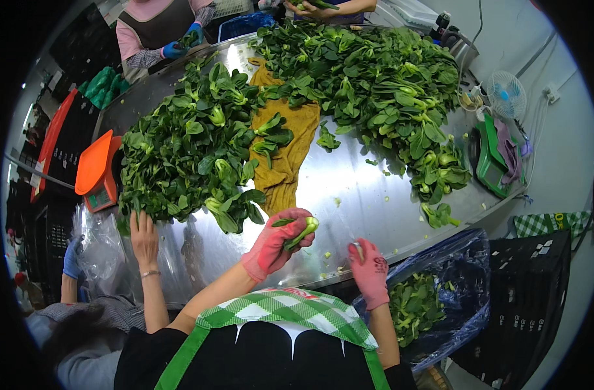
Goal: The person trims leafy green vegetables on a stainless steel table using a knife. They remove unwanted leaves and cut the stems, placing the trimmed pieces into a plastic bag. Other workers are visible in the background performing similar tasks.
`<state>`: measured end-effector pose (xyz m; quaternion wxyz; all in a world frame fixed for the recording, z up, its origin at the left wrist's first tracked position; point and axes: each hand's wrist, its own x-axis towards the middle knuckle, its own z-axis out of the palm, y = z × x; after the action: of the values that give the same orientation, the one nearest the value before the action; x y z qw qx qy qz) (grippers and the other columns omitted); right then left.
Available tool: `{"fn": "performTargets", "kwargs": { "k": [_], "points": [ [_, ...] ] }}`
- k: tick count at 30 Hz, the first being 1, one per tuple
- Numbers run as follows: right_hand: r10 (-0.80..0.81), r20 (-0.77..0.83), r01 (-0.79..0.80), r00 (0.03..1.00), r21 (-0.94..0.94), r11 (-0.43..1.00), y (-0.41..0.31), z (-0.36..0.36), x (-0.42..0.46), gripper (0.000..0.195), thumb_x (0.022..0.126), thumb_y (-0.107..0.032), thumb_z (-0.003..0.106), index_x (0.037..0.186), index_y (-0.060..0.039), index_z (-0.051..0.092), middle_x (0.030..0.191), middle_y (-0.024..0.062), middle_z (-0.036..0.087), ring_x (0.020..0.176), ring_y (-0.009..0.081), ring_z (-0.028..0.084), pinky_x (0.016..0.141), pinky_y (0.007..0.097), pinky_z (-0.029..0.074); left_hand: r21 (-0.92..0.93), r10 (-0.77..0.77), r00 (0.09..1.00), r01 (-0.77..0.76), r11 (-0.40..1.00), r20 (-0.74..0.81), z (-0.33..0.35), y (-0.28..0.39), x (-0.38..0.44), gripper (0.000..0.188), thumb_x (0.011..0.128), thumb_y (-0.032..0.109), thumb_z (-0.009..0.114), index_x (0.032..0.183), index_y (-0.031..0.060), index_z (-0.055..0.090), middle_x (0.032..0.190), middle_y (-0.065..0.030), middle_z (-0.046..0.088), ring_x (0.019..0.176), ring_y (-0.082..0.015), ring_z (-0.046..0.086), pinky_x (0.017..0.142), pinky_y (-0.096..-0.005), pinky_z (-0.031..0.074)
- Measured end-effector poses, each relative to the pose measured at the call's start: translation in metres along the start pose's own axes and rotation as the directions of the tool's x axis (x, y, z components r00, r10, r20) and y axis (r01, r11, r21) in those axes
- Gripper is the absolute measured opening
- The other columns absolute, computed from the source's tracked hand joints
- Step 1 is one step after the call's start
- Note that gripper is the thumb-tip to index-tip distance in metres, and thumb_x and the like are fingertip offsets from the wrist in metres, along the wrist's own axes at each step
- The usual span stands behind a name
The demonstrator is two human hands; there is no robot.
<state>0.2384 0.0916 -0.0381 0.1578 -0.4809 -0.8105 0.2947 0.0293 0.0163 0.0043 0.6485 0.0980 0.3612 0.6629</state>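
Note:
My left hand point(277, 243), in a pink glove, grips a small head of bok choy point(299, 236) with its pale cut base pointing up and right. My right hand point(368, 270), also pink-gloved, is closed around a small knife point(358, 247); its thin blade is hard to make out against the shining metal. Both hands are over the near edge of a stainless steel table point(345, 195). Ahead and left lies a heap of bok choy point(180, 141), and a larger bok choy pile point(375, 73) spreads across the far right. A mustard-coloured cloth point(280, 161) lies between them.
A lined bin point(465, 292) holding leaf trimmings point(416, 304) stands at my right. An orange scale point(94, 168) and a green scale point(489, 156) flank the heaps. A co-worker's bare hand point(143, 239) touches the left heap; another person's blue-gloved hands point(175, 50) hold greens opposite.

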Motion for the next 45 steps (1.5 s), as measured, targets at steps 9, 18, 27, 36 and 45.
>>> {"fn": "performTargets", "kwargs": {
  "k": [9,18,27,36,45],
  "points": [
    [0.245,-0.042,-0.247,0.969,-0.032,0.969,0.035,0.013,-0.011,0.035,0.082,-0.027,0.055,0.109,-0.0044,0.049,0.105,0.016,0.053,0.095,0.0342,0.052,0.077,0.0404,0.043,-0.172,0.008,1.0,-0.008,0.985,0.001,0.008,0.01,0.007,0.05,0.083,0.044,0.054,0.115,0.0069,0.045,0.111,-0.0117,0.051,0.1,-0.0233,0.053,0.09,-0.0323,0.045],
    [-0.175,-0.094,0.197,0.98,0.377,0.905,-0.021,0.016,0.025,0.037,0.084,-0.016,0.054,0.119,-0.0047,0.046,0.115,0.013,0.05,0.1,0.0251,0.052,0.084,0.0333,0.042,-0.279,-0.096,0.992,0.116,0.953,0.084,-0.001,0.003,0.011,0.066,0.082,0.06,0.044,0.117,0.003,0.044,0.115,-0.0152,0.051,0.106,-0.0288,0.051,0.097,-0.0369,0.039],
    [-0.252,0.402,-0.355,0.88,0.91,0.213,-0.051,0.046,0.064,0.03,0.086,-0.01,0.054,0.113,0.002,0.049,0.102,0.005,0.056,0.091,0.0121,0.053,0.083,0.0254,0.042,-0.034,-0.141,0.987,0.139,0.99,-0.078,-0.015,0.017,-0.005,0.078,0.079,0.065,0.04,0.125,0.0028,0.033,0.11,-0.0207,0.052,0.102,-0.0291,0.054,0.092,-0.0385,0.043],
    [-0.266,0.468,-0.533,0.843,0.795,-0.291,-0.057,0.107,0.078,0.026,0.082,-0.01,0.055,0.106,-0.0059,0.047,0.092,0.0017,0.05,0.095,0.0221,0.053,0.086,0.0369,0.045,-0.07,0.032,0.936,-0.06,0.996,-0.35,-0.071,0.01,-0.023,0.063,0.085,0.053,0.043,0.119,-0.0003,0.036,0.1,-0.0188,0.053,0.093,-0.0281,0.057,0.085,-0.0363,0.047],
    [-0.211,0.398,-0.395,0.893,0.917,0.057,-0.081,0.103,0.071,0.026,0.085,-0.009,0.055,0.109,0.0005,0.05,0.096,0.0019,0.055,0.089,0.0122,0.052,0.082,0.0275,0.043,0.401,0.271,0.888,-0.11,0.909,-0.372,-0.055,0.005,-0.017,0.024,0.081,0.012,0.062,0.098,0.0018,0.049,0.082,-0.0041,0.054,0.068,-0.0112,0.054,0.059,-0.0233,0.046]
  ]
}}
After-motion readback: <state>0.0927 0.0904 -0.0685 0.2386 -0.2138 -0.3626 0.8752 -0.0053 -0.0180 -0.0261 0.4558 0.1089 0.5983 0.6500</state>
